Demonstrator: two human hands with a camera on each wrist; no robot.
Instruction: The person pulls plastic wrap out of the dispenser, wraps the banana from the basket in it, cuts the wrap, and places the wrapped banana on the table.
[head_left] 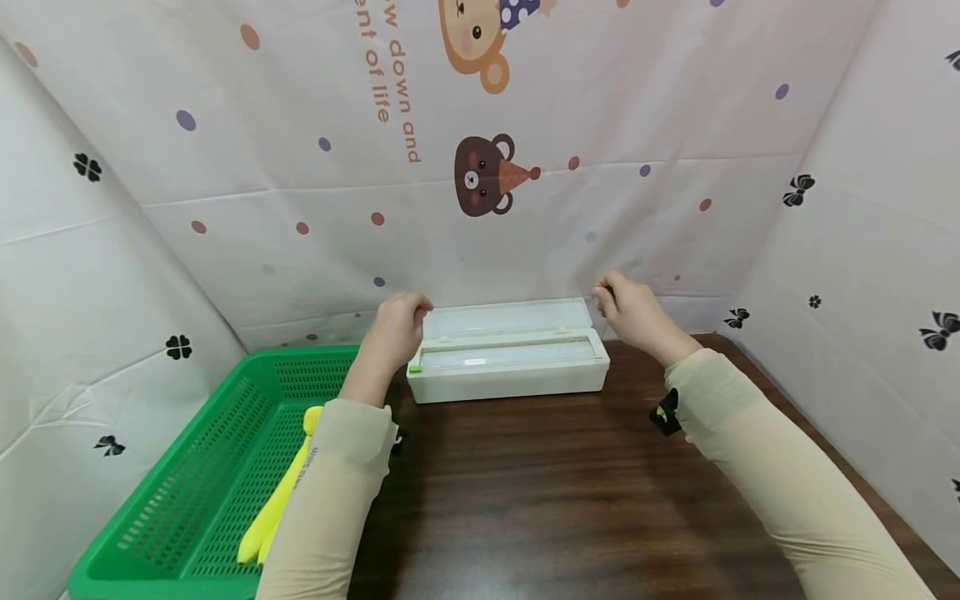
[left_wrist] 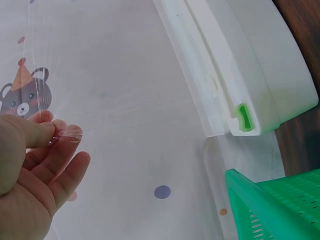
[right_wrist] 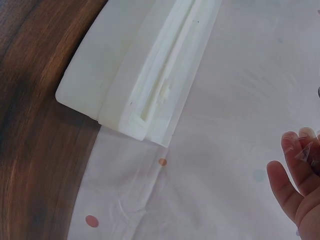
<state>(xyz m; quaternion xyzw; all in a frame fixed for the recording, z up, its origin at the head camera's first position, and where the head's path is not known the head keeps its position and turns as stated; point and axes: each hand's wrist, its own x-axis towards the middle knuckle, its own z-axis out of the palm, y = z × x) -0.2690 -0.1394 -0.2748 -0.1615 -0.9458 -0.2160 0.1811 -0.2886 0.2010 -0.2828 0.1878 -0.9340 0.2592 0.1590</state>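
Note:
A white cling film dispenser (head_left: pixel 510 383) sits at the back of the table, its lid (head_left: pixel 510 317) tipped up and back. Its left front corner carries a green slider (left_wrist: pixel 245 117). My left hand (head_left: pixel 393 333) is raised by the dispenser's left end, pinching a gathered edge of clear cling film (left_wrist: pixel 70 134) between thumb and fingers. Past the right end, my right hand (head_left: pixel 637 312) is raised at similar height with fingers curled. A crinkled bit of the film (right_wrist: pixel 304 152) shows at its fingertips. The film is almost invisible in the head view.
A green plastic basket (head_left: pixel 247 367) stands to the left, close to the left forearm, with long yellow items (head_left: pixel 277 504) inside. Dark wooden table (head_left: pixel 540 492) lies in front of the dispenser. A printed white sheet (head_left: pixel 600 117) hangs right behind it.

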